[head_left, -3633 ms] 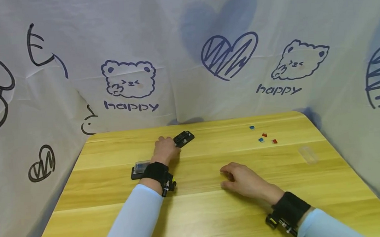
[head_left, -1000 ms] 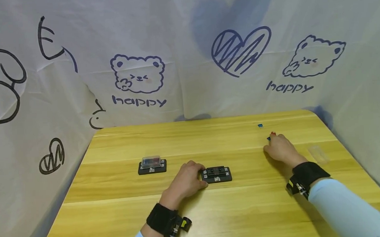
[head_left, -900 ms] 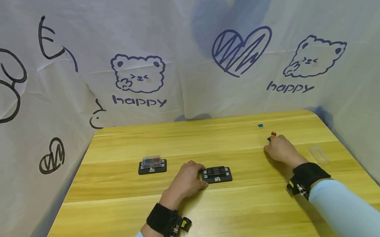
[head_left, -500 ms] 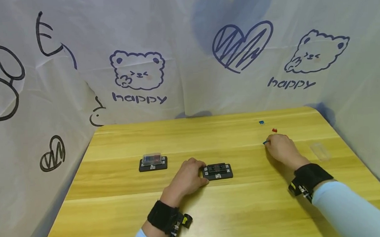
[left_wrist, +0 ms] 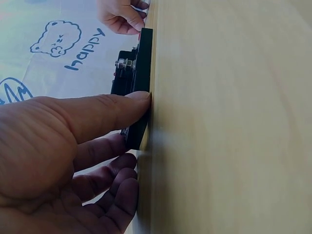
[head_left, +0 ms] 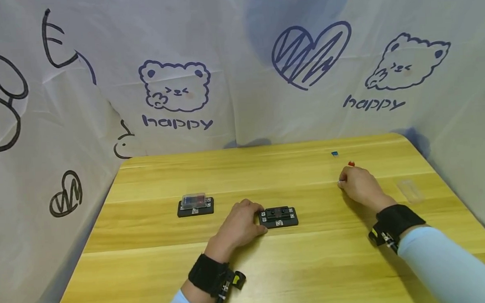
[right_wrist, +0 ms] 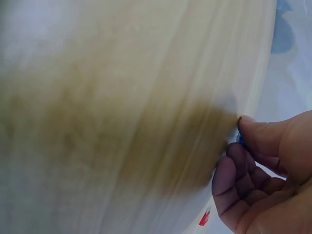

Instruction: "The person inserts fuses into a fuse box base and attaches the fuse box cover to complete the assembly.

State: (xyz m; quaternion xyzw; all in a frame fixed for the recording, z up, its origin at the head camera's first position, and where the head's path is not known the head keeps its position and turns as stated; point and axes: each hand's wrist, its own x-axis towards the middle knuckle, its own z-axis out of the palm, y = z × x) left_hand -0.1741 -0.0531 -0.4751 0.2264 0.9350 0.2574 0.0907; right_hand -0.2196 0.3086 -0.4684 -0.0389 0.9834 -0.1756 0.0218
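Observation:
My left hand (head_left: pixel 239 224) holds the left end of a black fuse block (head_left: pixel 279 217), which lies on the table with its slots bare. In the left wrist view the thumb presses one long edge of the block (left_wrist: pixel 142 73), with fingers on the other side. Toward the back right, my right hand (head_left: pixel 359 187) pinches a small blue blade fuse (right_wrist: pixel 240 139) between thumb and index finger, close over the table. A red blade fuse (head_left: pixel 351 164) peeks out behind this hand, and another blue fuse (head_left: pixel 334 153) lies farther back.
A second fuse block (head_left: pixel 196 212) stands at the left; its clear cover (head_left: pixel 193 200) shows blue and red fuses inside. A loose clear cover (head_left: pixel 411 190) lies right of my right hand. White drawn-on cloth (head_left: pixel 240 102) hangs behind the wooden table (head_left: pixel 170 272).
My left hand has brought the bare fuse block from the back to the middle. My right hand has moved right to the fuses, picked up a blue one and turned it in the fingertips.

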